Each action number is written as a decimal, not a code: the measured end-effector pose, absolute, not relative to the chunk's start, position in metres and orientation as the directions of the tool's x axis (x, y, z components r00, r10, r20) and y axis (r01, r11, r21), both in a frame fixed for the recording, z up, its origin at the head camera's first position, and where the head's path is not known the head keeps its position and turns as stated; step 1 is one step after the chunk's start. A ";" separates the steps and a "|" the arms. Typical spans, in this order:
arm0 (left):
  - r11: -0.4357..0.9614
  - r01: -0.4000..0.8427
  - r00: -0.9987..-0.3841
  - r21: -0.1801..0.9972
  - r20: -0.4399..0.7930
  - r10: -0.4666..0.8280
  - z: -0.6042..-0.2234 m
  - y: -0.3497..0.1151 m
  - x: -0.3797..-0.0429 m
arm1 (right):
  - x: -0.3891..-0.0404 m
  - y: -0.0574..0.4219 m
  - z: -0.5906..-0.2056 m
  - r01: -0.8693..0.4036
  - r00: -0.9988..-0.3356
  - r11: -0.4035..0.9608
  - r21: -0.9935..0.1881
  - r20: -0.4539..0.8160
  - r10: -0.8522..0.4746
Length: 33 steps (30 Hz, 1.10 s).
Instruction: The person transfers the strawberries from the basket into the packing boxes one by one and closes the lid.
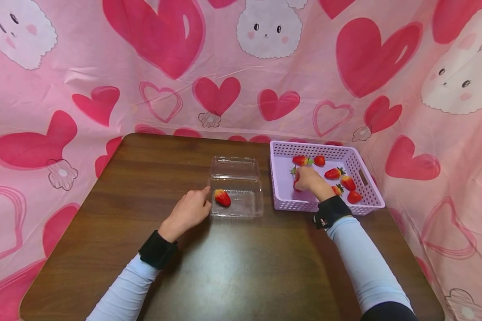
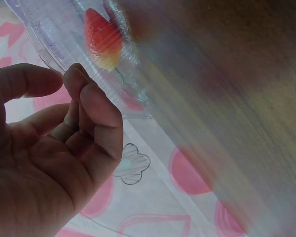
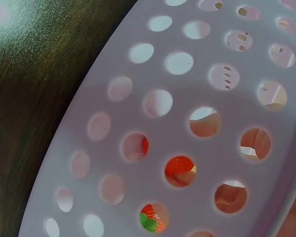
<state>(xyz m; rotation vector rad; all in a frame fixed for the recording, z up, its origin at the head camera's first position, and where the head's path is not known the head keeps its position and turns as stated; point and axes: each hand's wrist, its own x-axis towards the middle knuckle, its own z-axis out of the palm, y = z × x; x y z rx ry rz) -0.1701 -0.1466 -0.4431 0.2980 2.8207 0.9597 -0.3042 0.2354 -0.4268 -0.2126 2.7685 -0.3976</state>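
My left hand (image 1: 190, 208) is at the left side of a clear plastic clamshell box (image 1: 241, 205), its lid standing open at the back. In the left wrist view, the thumb and curled index finger of that hand (image 2: 64, 133) pinch the box's rim. One strawberry (image 1: 222, 198) lies inside the box, at its left. Reaching into a lilac basket (image 1: 279, 178), my right hand (image 1: 308, 180) grips a strawberry (image 1: 296, 184), mostly covered by the fingers. The right wrist view shows the basket's perforated wall (image 3: 187, 94), with fingers and bits of red fruit behind its holes.
Several more strawberries lie in the basket, including one at the back (image 1: 319, 160) and one near the front right (image 1: 354, 196). The basket stands right of the box on a brown wooden table (image 1: 164, 156). A pink heart-print cloth (image 1: 233, 67) hangs behind and beside the table.
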 end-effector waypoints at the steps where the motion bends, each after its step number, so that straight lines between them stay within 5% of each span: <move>1: 0.776 0.140 -0.970 0.615 -0.074 0.233 -0.443 -0.147 -0.170 | -0.304 0.235 -0.427 -0.098 -0.933 0.950 -0.298 -0.305 -0.192; 33: 0.775 0.158 -0.969 0.612 -0.053 0.239 -0.444 -0.146 -0.170 | -0.291 0.227 -0.425 -0.201 -0.944 0.907 -0.370 -0.173 -0.279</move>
